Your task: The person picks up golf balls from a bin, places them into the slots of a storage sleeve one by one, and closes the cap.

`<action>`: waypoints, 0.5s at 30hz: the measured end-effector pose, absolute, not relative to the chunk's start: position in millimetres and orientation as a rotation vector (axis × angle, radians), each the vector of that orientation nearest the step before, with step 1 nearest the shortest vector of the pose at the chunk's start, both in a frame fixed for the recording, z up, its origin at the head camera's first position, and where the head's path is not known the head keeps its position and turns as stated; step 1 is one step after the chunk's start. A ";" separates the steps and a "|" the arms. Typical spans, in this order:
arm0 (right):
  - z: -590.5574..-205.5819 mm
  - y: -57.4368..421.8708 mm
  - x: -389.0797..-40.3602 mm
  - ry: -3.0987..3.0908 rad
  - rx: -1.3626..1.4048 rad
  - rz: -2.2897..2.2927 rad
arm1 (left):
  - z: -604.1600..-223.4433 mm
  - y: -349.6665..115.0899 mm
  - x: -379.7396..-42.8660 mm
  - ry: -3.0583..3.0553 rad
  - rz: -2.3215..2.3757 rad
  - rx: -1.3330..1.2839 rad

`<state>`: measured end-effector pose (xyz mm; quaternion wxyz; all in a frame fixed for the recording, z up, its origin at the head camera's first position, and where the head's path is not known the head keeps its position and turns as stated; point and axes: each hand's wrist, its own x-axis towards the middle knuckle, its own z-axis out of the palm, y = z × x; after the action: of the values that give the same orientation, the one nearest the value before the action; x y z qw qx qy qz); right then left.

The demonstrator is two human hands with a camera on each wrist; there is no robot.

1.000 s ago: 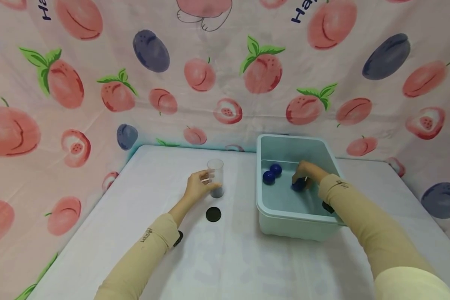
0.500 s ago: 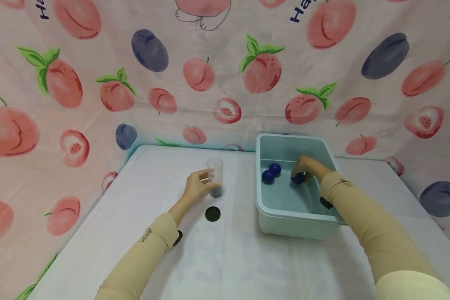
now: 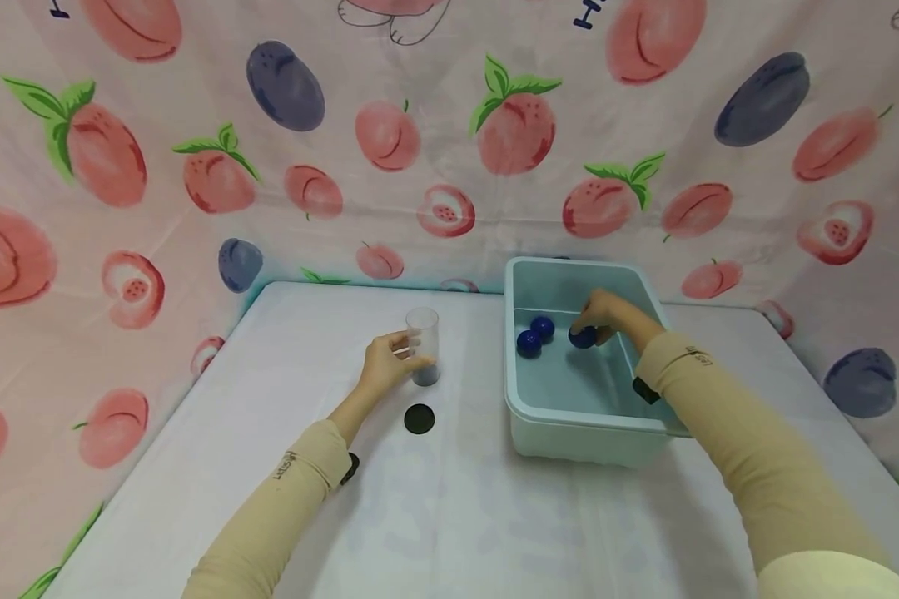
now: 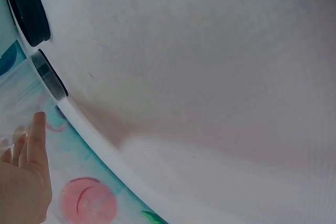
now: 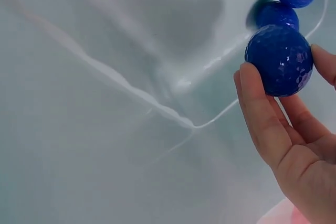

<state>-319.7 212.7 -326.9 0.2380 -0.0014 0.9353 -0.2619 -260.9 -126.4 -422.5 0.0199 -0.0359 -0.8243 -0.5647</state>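
My left hand (image 3: 384, 362) holds a clear upright cylinder (image 3: 428, 320) with a dark base, thumb and fingers on either side of it. In the left wrist view the fingers lie along the see-through wall. Inside the pale blue bin (image 3: 592, 416), my right hand (image 3: 605, 313) pinches a dimpled blue golf ball (image 5: 278, 60) between its thumb and fingertips. Two more blue golf balls, a nearer ball (image 3: 528, 344) and a farther ball (image 3: 543, 328), lie side by side on the bin's floor, to the left of the held one.
A round black lid (image 3: 419, 418) lies on the white tabletop (image 3: 457, 516) just in front of the cylinder. The bin's tall walls surround my right hand. A fruit-printed cloth (image 3: 434, 108) hangs behind the table and along its sides.
My right hand has raised the golf ball a little and shifted toward the bin's far side. The left hand keeps its hold on the cylinder. The head view has tilted slightly.
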 end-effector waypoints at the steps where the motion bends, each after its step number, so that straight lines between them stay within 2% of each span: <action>1: -325.0 212.2 -318.7 2.558 -0.009 -0.717 | -422.4 -126.5 -261.1 -2.563 -1.752 -0.110; 15: -304.7 206.7 -310.7 2.538 -0.131 -0.839 | -418.2 -125.6 -259.6 -2.579 -1.744 -0.102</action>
<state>-310.7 206.7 -304.7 0.2303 -0.0475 0.9228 -0.3052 -259.6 -125.6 -418.2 0.0132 -0.0328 -0.8279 -0.5597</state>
